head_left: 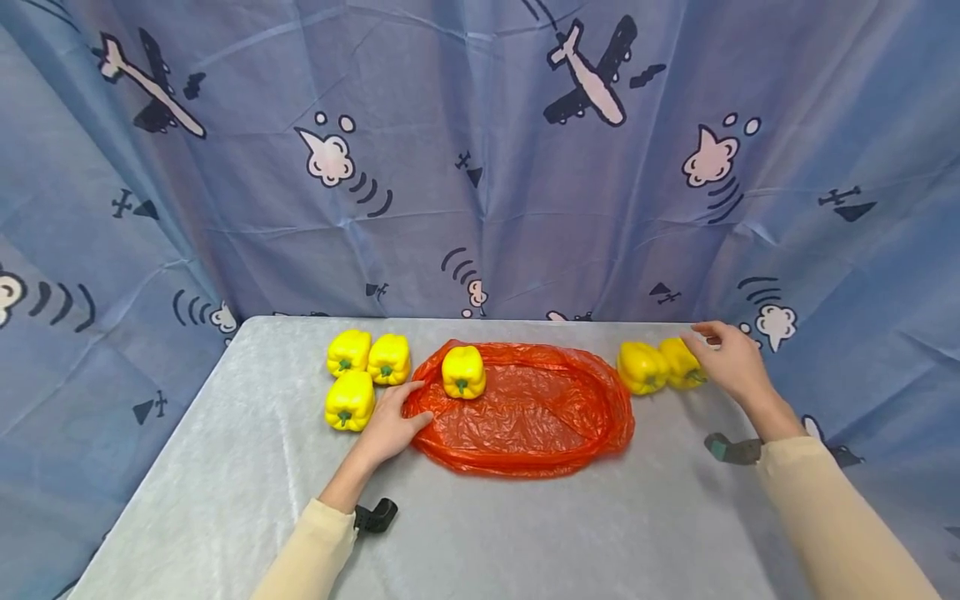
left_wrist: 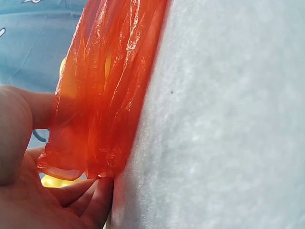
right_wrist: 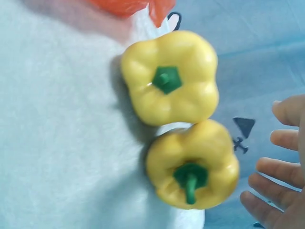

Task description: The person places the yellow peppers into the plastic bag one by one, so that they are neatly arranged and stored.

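Note:
A red plastic bag [head_left: 517, 417] lies spread on the table with its mouth facing up. Inside its left end sits a yellow bell pepper [head_left: 463, 372]. My left hand [head_left: 393, 421] rests at the bag's left rim, thumb and forefinger spread over the edge. In the left wrist view, the bag's film [left_wrist: 105, 95] comes between the thumb and the other fingers. At the right, my right hand [head_left: 729, 360] hovers beside the outer yellow bell pepper [head_left: 681, 364], fingers spread and empty in the right wrist view. The inner bell pepper [right_wrist: 171, 78] stands against that outer one.
Three more yellow bell peppers [head_left: 350, 400] cluster left of the bag, close to my left hand. A light grey cloth covers the table [head_left: 525, 533]. Behind its far edge hangs a blue curtain [head_left: 420, 250] printed with aeroplanes.

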Available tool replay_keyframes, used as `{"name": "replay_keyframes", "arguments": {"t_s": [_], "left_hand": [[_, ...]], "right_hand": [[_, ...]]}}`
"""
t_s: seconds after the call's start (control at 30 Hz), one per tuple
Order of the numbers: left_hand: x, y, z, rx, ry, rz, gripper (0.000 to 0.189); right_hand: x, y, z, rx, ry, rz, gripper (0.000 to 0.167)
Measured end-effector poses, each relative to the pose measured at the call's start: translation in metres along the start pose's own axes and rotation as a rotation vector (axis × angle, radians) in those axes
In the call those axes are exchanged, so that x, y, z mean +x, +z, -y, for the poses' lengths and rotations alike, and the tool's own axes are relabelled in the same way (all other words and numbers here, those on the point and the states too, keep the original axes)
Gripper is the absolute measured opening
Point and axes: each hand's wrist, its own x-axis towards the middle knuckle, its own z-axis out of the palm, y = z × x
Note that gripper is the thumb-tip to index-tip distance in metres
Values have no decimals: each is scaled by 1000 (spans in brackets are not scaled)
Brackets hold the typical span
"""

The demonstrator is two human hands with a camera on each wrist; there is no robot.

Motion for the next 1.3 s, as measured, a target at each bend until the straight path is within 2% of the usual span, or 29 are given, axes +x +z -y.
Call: {"name": "replay_keyframes", "arguments": {"t_s": [0.47, 0.87, 1.03, 1.3], "left_hand": [[1, 1, 1, -5, -7, 3, 57], [1, 1, 2, 1, 7, -5, 57], [0, 2, 2, -3, 2, -3, 57], [0, 1, -1, -1, -4, 2, 57]], "right_hand": [[4, 24, -33, 42, -38, 60, 58], [1, 24, -38, 93, 54, 141, 75], [-1, 26, -40, 109, 86, 128, 79], [-6, 24, -38, 59, 56, 52, 72]]}}
